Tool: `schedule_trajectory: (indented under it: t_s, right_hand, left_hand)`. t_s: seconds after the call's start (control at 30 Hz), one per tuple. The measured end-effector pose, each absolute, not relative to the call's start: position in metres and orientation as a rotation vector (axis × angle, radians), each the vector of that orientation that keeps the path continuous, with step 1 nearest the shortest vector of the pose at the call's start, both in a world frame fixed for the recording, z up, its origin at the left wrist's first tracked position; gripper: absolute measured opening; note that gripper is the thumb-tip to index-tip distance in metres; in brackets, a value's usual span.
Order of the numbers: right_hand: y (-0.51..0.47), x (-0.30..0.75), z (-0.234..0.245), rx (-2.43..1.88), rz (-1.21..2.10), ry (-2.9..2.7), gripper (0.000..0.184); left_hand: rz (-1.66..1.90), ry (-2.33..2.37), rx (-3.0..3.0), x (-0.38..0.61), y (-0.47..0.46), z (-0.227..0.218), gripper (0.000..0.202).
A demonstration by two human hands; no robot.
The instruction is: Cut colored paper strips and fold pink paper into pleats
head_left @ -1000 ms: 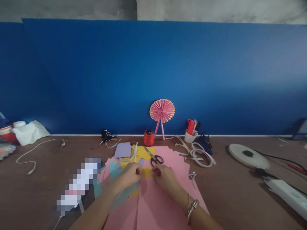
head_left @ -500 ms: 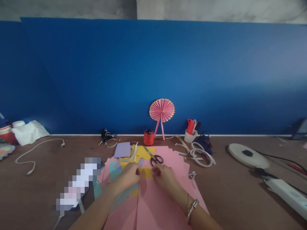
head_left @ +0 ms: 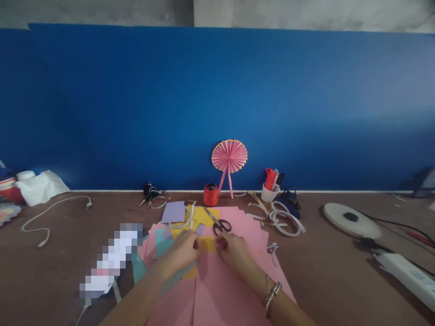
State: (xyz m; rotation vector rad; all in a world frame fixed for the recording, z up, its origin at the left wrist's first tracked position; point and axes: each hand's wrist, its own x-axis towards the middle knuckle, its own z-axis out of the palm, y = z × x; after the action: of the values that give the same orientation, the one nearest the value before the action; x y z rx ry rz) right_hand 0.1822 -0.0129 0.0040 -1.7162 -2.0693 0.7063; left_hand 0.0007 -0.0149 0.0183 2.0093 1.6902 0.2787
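The yellow paper (head_left: 207,244), a small piece, lies flat at the middle of the table (head_left: 340,280) on a spread of pink sheets (head_left: 224,294). Its long axis runs from nine o'clock to three o'clock. The left hand (head_left: 181,251) meets it at nine o'clock and the right hand (head_left: 234,251) at three o'clock, so neither is the nearer. Both have curled fingers that seem to pinch the paper's two short edges, and the wrists slant in from about seven and five o'clock.

Just beyond the paper, at about one o'clock, a pair of scissors (head_left: 219,224) lies closed on the pink sheets, near the right hand's knuckles. A lilac square (head_left: 174,212) sits at eleven o'clock. Farther off, toward twelve, a red spool (head_left: 211,194) stands by the blue wall (head_left: 217,104), with a pink paper fan (head_left: 229,156) propped above it.
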Motion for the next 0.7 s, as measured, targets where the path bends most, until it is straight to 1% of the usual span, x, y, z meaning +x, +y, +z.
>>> schedule_trajectory:
  t_s: [0.2,0.37,0.5,0.7]
  right_hand:
    - [-0.011,0.186,0.001,-1.731,0.678,-2.071,0.026]
    - [-0.011,0.190,0.002,-1.728,0.716,-2.065,0.028]
    - [-0.014,0.190,0.006,-1.729,0.624,-2.120,0.031]
    - [-0.014,0.189,0.004,-1.779,0.645,-2.095,0.029]
  left_hand:
    - [0.283,1.696,1.993,-0.001,-0.016,0.017,0.020]
    - [0.281,1.678,1.991,-0.001,-0.016,0.015,0.020]
    - [0.281,1.689,1.997,0.001,-0.018,0.019,0.018]
    - [0.261,1.765,1.997,-0.003,-0.018,0.034,0.027]
